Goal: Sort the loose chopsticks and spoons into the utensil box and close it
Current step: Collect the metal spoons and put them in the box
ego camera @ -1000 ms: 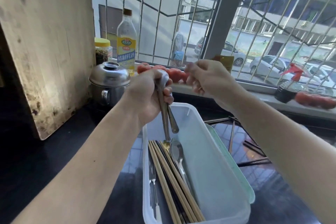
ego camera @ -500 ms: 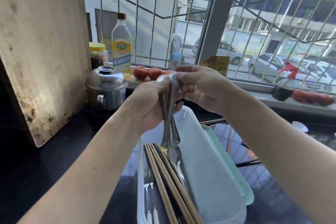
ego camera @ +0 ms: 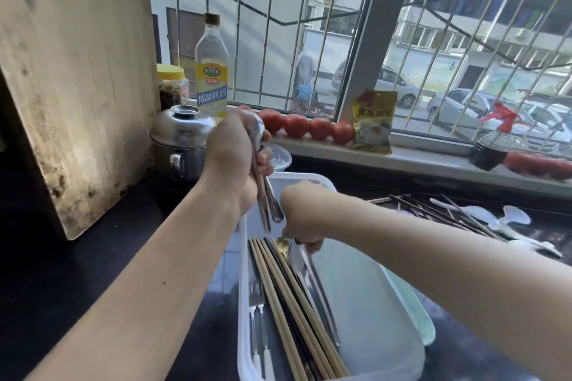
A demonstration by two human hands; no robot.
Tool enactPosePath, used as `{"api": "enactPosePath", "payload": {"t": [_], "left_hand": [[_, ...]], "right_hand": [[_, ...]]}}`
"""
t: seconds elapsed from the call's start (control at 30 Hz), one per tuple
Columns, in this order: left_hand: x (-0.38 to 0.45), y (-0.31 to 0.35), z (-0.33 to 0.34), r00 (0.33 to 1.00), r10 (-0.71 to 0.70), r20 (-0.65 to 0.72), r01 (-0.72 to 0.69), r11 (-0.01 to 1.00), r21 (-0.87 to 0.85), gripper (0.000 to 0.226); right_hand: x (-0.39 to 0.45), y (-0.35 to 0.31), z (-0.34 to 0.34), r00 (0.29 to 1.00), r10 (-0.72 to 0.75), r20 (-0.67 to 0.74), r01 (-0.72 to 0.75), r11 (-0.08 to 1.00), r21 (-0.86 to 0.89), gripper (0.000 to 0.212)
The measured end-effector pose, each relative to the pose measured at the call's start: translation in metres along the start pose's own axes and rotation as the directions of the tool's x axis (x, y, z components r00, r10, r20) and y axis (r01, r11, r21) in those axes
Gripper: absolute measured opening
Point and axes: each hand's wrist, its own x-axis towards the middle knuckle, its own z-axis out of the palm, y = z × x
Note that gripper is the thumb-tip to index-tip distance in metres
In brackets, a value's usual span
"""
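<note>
Lowered from beside the left hand [ego camera: 230, 161], the right hand [ego camera: 301, 215] is now set inside the utensil box [ego camera: 371, 303], its fingers pinched on a metal spoon [ego camera: 305, 266] laid beside the chopsticks [ego camera: 291, 303] already sorted there. Several spoons are gripped upright in the left hand above the box's far end. More loose chopsticks [ego camera: 439, 210] and white spoons [ego camera: 507, 223] are left on the dark worktop [ego camera: 46, 257] to the right.

Steel pot [ego camera: 179, 141], bottle [ego camera: 212, 71], tomatoes [ego camera: 306, 127] line the windowsill [ego camera: 433, 161].
</note>
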Motion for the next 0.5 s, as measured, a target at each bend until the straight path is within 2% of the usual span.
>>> {"api": "enactPosePath", "payload": {"t": [0.07,0.13,0.2,0.23,0.27,0.3,0.33,0.37,0.4,0.43,0.5], "left_hand": [[-0.002,-0.001,0.002,0.999,-0.032,0.027,0.032,0.999,0.028,0.017],[-0.002,-0.001,0.001,0.998,-0.04,0.046,0.036,0.996,0.085,0.015],[-0.002,0.0,0.0,0.998,-0.031,0.05,0.024,0.989,0.144,0.013],[-0.002,0.001,0.0,0.998,-0.026,0.057,0.016,0.986,0.168,0.013],[-0.004,0.002,0.0,0.997,-0.025,0.073,0.011,0.982,0.186,0.014],[-0.005,0.002,0.001,0.995,-0.031,0.099,0.011,0.979,0.204,0.015],[-0.006,0.002,0.001,0.99,-0.045,0.133,0.015,0.976,0.218,0.015],[-0.008,0.001,0.002,0.983,-0.066,0.174,0.025,0.973,0.228,0.014],[-0.009,0.0,0.002,0.971,-0.091,0.222,0.038,0.971,0.234,0.013],[-0.01,0.0,0.003,0.955,-0.112,0.275,0.046,0.971,0.236,0.013],[-0.013,-0.001,0.004,0.926,-0.119,0.358,0.035,0.971,0.235,0.012]], "right_hand": [[-0.001,-0.001,0.003,1.0,-0.002,0.018,0.003,0.998,-0.061,0.021],[-0.007,0.003,-0.007,0.999,-0.022,-0.022,0.019,0.987,-0.159,0.017],[-0.011,0.017,-0.025,0.981,-0.07,-0.181,0.031,0.978,-0.208,0.007],[-0.014,0.026,-0.034,0.951,-0.075,-0.301,0.022,0.984,-0.176,0.008],[-0.015,0.036,-0.043,0.897,-0.059,-0.438,0.019,0.995,-0.093,0.013],[-0.018,0.045,-0.05,0.832,0.001,-0.555,0.053,0.995,0.083,0.016],[-0.021,0.052,-0.054,0.785,0.09,-0.612,0.142,0.937,0.32,0.018],[-0.023,0.056,-0.056,0.785,0.158,-0.599,0.24,0.814,0.529,0.018],[-0.024,0.056,-0.056,0.819,0.177,-0.545,0.297,0.683,0.668,0.018],[-0.023,0.056,-0.054,0.852,0.163,-0.498,0.318,0.595,0.738,0.02],[-0.02,0.053,-0.048,0.885,0.112,-0.453,0.336,0.518,0.786,0.025]]}}
